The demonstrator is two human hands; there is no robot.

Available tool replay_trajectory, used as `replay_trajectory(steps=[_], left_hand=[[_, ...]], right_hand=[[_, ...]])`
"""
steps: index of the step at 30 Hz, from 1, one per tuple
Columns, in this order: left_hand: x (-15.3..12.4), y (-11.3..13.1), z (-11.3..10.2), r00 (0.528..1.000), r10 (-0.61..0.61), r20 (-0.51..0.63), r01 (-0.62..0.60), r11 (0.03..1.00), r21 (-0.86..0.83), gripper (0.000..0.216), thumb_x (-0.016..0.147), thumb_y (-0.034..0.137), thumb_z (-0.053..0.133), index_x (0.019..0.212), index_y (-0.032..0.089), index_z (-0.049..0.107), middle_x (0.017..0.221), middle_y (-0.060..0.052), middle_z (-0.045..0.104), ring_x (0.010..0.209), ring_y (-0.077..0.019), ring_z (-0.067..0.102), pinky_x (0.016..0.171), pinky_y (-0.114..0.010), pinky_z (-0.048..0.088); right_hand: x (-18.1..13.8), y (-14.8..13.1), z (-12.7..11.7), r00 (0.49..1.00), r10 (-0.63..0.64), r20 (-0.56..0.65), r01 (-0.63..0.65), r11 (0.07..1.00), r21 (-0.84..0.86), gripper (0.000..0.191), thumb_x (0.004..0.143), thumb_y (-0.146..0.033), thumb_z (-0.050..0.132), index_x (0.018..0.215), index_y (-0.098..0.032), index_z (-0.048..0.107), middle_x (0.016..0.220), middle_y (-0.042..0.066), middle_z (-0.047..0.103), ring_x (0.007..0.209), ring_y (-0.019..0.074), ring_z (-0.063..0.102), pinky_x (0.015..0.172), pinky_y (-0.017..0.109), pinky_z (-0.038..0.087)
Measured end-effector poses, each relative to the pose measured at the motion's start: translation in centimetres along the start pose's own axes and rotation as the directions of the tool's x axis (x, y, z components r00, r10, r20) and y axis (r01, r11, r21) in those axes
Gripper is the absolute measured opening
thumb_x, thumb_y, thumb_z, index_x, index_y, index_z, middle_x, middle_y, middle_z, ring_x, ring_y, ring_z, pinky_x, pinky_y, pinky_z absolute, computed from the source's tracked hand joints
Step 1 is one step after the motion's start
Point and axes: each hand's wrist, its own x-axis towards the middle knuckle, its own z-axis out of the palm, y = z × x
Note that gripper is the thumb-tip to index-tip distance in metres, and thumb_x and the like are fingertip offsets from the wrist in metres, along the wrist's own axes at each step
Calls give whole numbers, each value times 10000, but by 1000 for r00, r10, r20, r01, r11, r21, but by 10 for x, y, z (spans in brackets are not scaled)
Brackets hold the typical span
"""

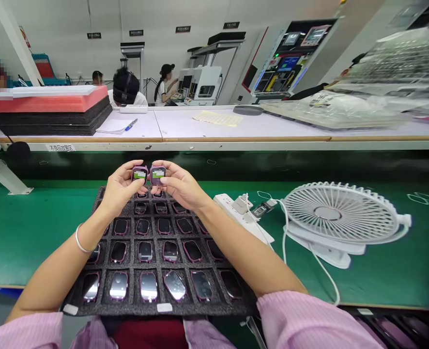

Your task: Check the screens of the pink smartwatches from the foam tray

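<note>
Left of the frame's centre, the left grip [124, 185] grasps one lit watch [139, 171] and the right grip [180, 184] pinches a second lit watch [157, 173] just beside it, above a black foam tray [122, 308] of more watches [148, 285]. At right, a white fan [328, 213] rests on the green desk [36, 232].

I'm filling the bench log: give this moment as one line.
left hand: holds lit smartwatch; right hand: holds second lit smartwatch; below: black foam tray of smartwatches
</note>
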Motion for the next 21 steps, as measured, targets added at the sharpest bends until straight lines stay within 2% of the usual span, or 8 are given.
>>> replay_trajectory(steps=[4, 10, 17, 21], left_hand=[[2, -5, 2, 1000, -3, -23, 3, 1000, -5, 525, 705, 311, 843, 1176, 178, 652, 885, -10, 706, 560, -96, 662, 577, -238, 592], [3, -9, 3, 1000, -20, 6, 20, 999, -35, 576, 711, 284, 818, 1243, 184, 620, 965, -26, 715, 624, -120, 717, 651, -264, 637], [2, -8, 4, 999, -32, 6, 33, 999, -31, 509, 749, 332, 795, 1207, 177, 638, 933, -21, 720, 586, -122, 721, 611, -251, 647], [2, -9, 3, 999, -30, 27, 32, 998, -53, 532, 740, 300, 801, 1226, 180, 623, 955, -21, 718, 609, -133, 738, 634, -257, 655]], right_hand=[[0, 4, -3, 1000, 5, -16, -5, 1000, 2, 439, 770, -310, 786, 1162, -226, 607, 864, -10, 697, 666, 156, 696, 640, 296, 552], [-1, 4, -7, 1000, -4, -20, 5, 999, 40, 480, 715, -223, 788, 1161, -229, 609, 891, -16, 708, 691, 153, 707, 665, 286, 559], [0, 6, -7, 998, -17, -57, 16, 1000, -10, 433, 771, -361, 828, 1121, -225, 612, 865, -13, 697, 610, 134, 675, 590, 271, 537], [-1, 7, -8, 999, -17, -34, 18, 1000, 25, 413, 771, -292, 804, 1130, -219, 612, 888, -11, 708, 635, 131, 693, 613, 259, 539]])
